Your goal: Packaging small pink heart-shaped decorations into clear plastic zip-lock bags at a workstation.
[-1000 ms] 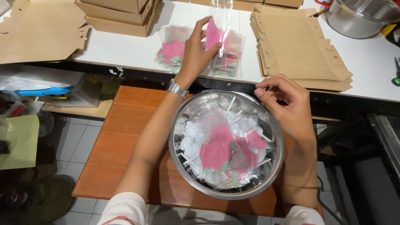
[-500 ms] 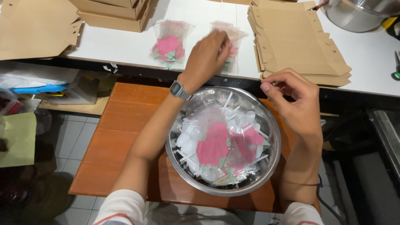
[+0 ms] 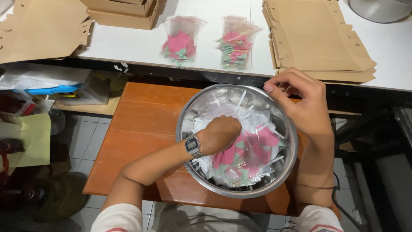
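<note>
A round metal bowl [image 3: 185, 112] stands on a small wooden table [image 3: 137, 124] and holds several clear plastic packets [image 3: 257, 148] with pink, green and white paper pieces. My left hand [image 3: 221, 133], with a wristwatch [image 3: 193, 147], is down in the pile, its fingers curled and hidden among the packets. My right hand [image 3: 300, 103] rests on the bowl's far right rim, thumb and fingers bent over the edge. Two filled packets [image 3: 179, 43] [image 3: 234, 43] lie side by side on the white table [image 3: 128, 45] beyond the bowl.
A stack of flat brown cardboard blanks [image 3: 313, 38] lies at the right of the white table, another blank [image 3: 38, 25] at the left, folded boxes [image 3: 124, 10] at the back. A metal pot [image 3: 382, 8] stands top right. Clutter fills a shelf [image 3: 51, 83] at the left.
My left hand laid a filled packet on the white table beside the first one, then came back down into the bowl. My right hand stayed at the rim.
</note>
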